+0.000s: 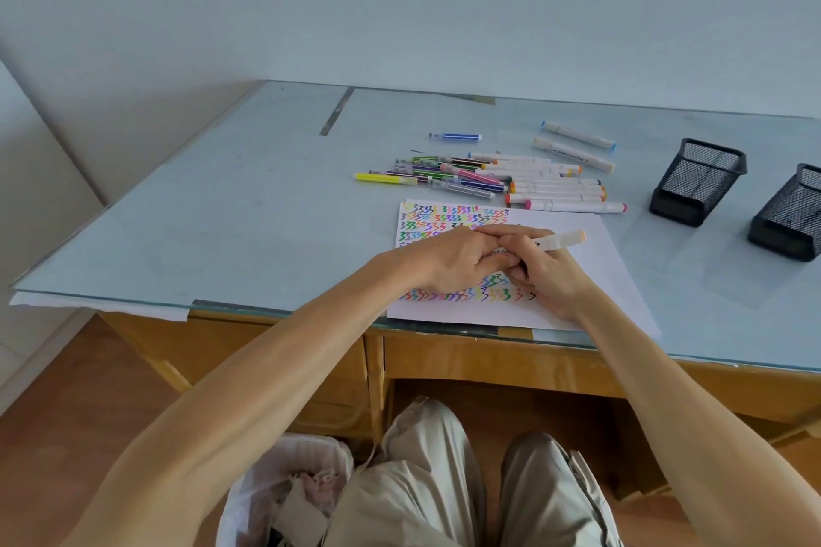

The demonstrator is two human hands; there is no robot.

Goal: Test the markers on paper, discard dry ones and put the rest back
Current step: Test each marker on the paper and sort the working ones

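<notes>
The printing on the white marker (573, 154) is too small to read.

You've got a white marker (557, 241) w/ pale orange cap held over the paper (595, 262), pointing right and slightly away from you; the sheet lies flat at the desk's near edge, left part filled w/ rows of multicolored zigzags. Behind the paper, a pile of markers (488, 178) lies flat: thin colored ones at left, thick white ones at right, plus a blue marker (456, 136) and two white markers (575, 147) apart further back. Two black mesh holders (697, 182) stand at right, tipped a bit, and a lined bin (249, 497) sits on the floor by your left knee.
</notes>
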